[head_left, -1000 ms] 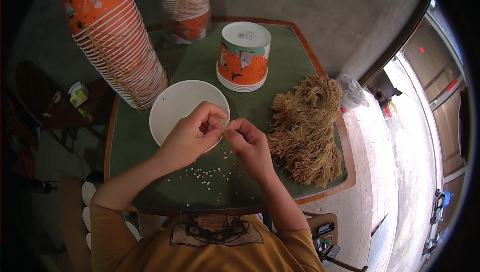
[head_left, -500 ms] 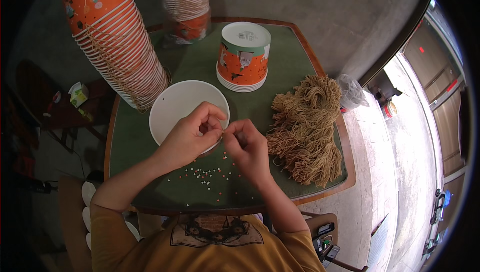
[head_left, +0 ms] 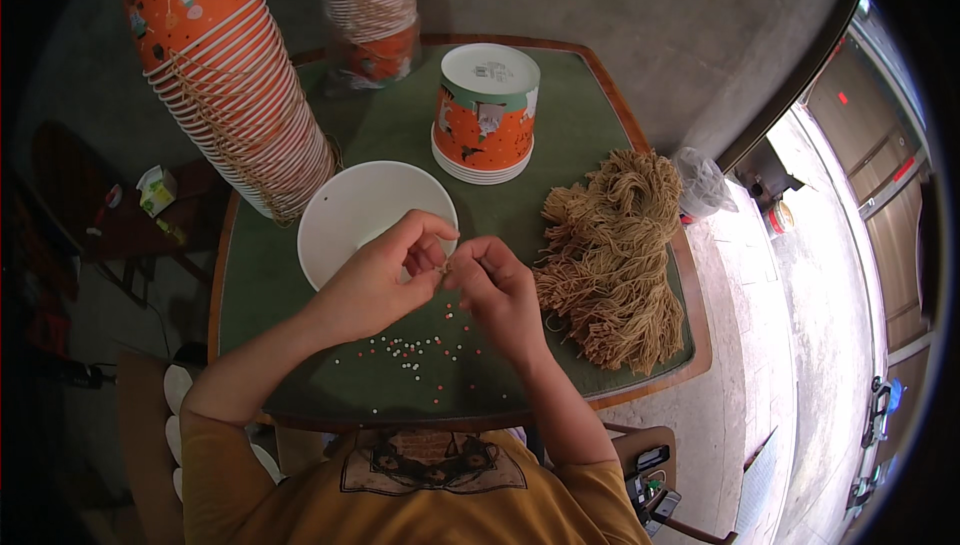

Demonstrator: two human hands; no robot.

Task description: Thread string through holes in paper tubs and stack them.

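Over the near right rim of a white-lined paper bucket [head_left: 340,210] my two hands meet, fingertips almost touching. My left hand [head_left: 372,283] is curled, its thumb and fingers pinched together. My right hand [head_left: 493,293] is closed the same way just beside it. A tiny tan bit shows between the fingertips, too small to name. The bucket's mouth faces up, and a small dark hole shows in its wall near the rim. Scattered below the hands are small white and orange dots [head_left: 408,348]. A thick bundle of tan cords [head_left: 620,255] lies right of my right hand.
A tall leaning stack of orange buckets [head_left: 230,85] with tan cords stands at the left. Behind are a plastic-wrapped stack [head_left: 375,15] and a short upside-down stack of orange buckets [head_left: 487,130]. All rest on a green-topped table [head_left: 330,385] with a wooden edge.
My right hand has shifted slightly and its fingers have turned inward against the left fingertips. My left hand has barely moved.
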